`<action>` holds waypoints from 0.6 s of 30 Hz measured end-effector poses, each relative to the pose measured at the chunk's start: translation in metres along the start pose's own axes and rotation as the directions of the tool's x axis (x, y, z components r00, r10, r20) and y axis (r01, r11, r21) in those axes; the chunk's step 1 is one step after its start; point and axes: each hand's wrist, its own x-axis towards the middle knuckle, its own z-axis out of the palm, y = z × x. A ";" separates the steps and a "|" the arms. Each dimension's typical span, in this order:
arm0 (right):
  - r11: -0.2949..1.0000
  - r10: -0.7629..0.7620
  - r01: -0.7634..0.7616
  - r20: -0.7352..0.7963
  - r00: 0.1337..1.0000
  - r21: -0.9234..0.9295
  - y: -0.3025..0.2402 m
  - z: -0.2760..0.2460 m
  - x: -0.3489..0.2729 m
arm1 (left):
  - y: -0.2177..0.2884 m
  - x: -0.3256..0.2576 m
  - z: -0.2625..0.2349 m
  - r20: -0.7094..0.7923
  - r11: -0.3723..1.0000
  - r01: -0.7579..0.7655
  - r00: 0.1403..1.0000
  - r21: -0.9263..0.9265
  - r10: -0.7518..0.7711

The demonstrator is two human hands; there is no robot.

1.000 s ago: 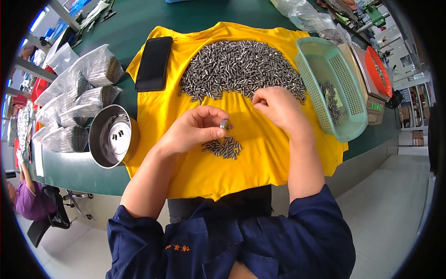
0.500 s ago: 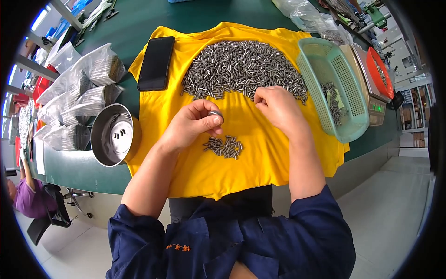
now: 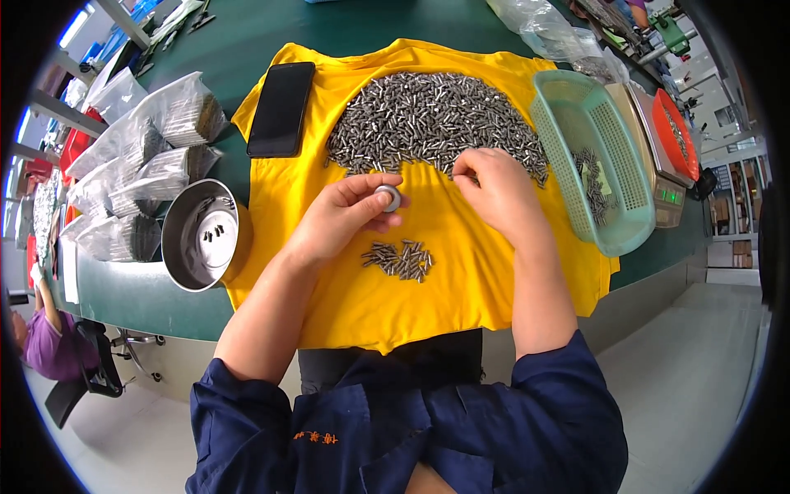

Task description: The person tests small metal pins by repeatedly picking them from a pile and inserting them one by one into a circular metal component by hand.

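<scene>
My left hand (image 3: 341, 216) grips a small round grey metal disc (image 3: 390, 198) between thumb and fingers, its flat face turned up. At the near edge of a big heap of short metal pins (image 3: 436, 119), my right hand (image 3: 502, 198) is closed in a pinch. What those fingertips hold, if anything, is too small to make out. A smaller pile of pins (image 3: 399, 262) lies below my hands. Both piles rest on a yellow cloth (image 3: 469, 288) spread over the bench.
A metal bowl (image 3: 174, 247) with a few pins stands at left, before plastic bags of pins (image 3: 185, 123). A black phone (image 3: 281, 109) lies on the cloth. On the right are a green basket (image 3: 568, 198) and a scale (image 3: 668, 202) carrying a red tray (image 3: 675, 136). Someone in purple sits far left.
My left hand has turned the disc, so its face now shows instead of its edge. My right hand has stayed nearly in place, still pinched.
</scene>
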 end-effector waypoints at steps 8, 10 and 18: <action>0.654 -0.099 0.076 -0.014 0.995 0.752 -0.034 0.010 -0.003 | -0.005 -0.002 0.000 0.115 0.972 0.020 0.993 -0.233 0.007; 0.653 -0.114 0.137 -0.082 0.990 0.745 -0.033 0.013 -0.002 | -0.004 -0.002 0.001 0.090 0.988 -0.013 0.996 -0.151 0.027; 0.734 -0.108 0.161 -0.121 0.987 0.660 -0.034 0.006 0.001 | -0.007 0.006 -0.003 0.040 0.994 -0.056 0.997 -0.090 0.060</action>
